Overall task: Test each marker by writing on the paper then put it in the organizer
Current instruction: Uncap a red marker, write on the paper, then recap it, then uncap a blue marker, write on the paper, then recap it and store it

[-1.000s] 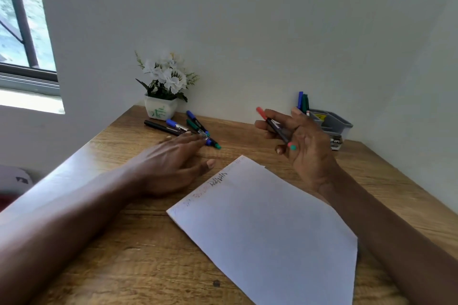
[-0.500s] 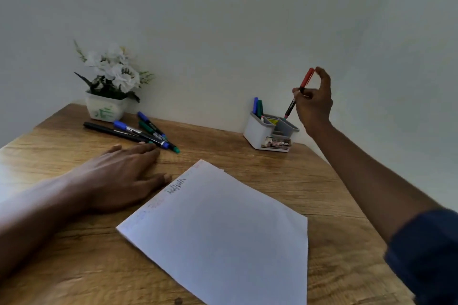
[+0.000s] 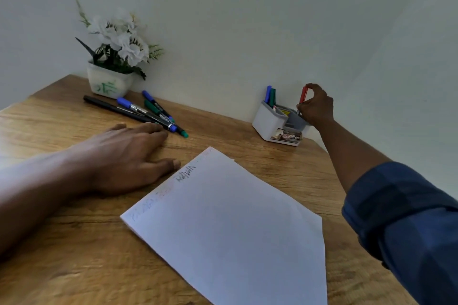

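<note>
Red marker (image 3: 303,94), pinched upright in the right hand (image 3: 316,106), sits at the mouth of the organizer (image 3: 269,122), where two markers (image 3: 272,97) stand; the loose markers (image 3: 138,109) on the desk (image 3: 223,129) by the flat, relaxed left hand (image 3: 124,156) look untested

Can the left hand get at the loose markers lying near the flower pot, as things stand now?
Probably yes. The left hand lies flat on the table, its fingertips right at the near ends of the loose markers, and nothing stands between them.
</note>
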Action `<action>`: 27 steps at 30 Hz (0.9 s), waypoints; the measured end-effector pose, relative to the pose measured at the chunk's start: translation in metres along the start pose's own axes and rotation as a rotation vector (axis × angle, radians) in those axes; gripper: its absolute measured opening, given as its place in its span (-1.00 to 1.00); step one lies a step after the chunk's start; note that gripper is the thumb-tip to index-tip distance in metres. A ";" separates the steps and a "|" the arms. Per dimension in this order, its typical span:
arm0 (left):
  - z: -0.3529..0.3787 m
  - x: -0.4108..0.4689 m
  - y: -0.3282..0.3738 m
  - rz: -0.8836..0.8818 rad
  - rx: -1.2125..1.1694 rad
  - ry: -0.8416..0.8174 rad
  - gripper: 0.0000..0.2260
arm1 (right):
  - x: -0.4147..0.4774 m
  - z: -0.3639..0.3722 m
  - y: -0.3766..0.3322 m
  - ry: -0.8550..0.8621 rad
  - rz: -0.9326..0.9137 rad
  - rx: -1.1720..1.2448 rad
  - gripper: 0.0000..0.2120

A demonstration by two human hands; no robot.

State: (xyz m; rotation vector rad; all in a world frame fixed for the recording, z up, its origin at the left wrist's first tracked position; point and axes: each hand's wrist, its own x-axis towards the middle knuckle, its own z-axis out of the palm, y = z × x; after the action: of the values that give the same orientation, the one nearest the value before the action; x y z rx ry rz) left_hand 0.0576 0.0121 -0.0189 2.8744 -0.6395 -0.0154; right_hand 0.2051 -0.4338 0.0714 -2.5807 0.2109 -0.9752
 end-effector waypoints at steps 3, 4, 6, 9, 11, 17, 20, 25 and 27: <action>0.001 0.001 0.000 -0.005 0.004 -0.012 -0.08 | 0.002 0.004 0.001 -0.048 0.060 -0.036 -0.37; 0.001 0.001 0.000 -0.008 0.004 -0.016 -0.08 | 0.003 0.005 0.003 -0.043 0.064 -0.042 -0.38; 0.000 0.001 0.000 -0.016 -0.004 -0.031 -0.05 | 0.002 0.007 0.007 -0.061 0.065 -0.052 -0.37; -0.003 -0.001 0.003 -0.027 -0.010 -0.038 -0.07 | 0.002 0.006 0.010 -0.093 0.118 -0.071 -0.29; -0.004 -0.002 0.005 -0.034 -0.009 -0.046 -0.09 | 0.003 0.003 0.010 -0.092 0.155 -0.078 -0.30; -0.007 -0.005 0.009 -0.055 -0.001 -0.064 -0.17 | -0.027 -0.009 -0.021 0.243 -0.056 0.015 -0.70; -0.008 -0.006 0.011 -0.054 0.000 -0.061 -0.24 | -0.051 -0.012 -0.051 0.364 -0.280 0.072 -0.79; -0.008 -0.007 0.011 -0.030 -0.002 -0.050 -0.25 | -0.092 0.001 -0.108 0.148 -0.481 0.284 -0.86; -0.007 -0.008 0.010 -0.028 -0.002 -0.042 -0.26 | -0.101 0.014 -0.138 -0.115 -0.419 0.327 -0.89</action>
State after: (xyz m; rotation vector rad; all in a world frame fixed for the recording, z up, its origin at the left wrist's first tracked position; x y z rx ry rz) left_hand 0.0465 0.0076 -0.0106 2.8880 -0.6066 -0.0813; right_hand 0.1398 -0.2754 0.0545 -2.4047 -0.4978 -0.8995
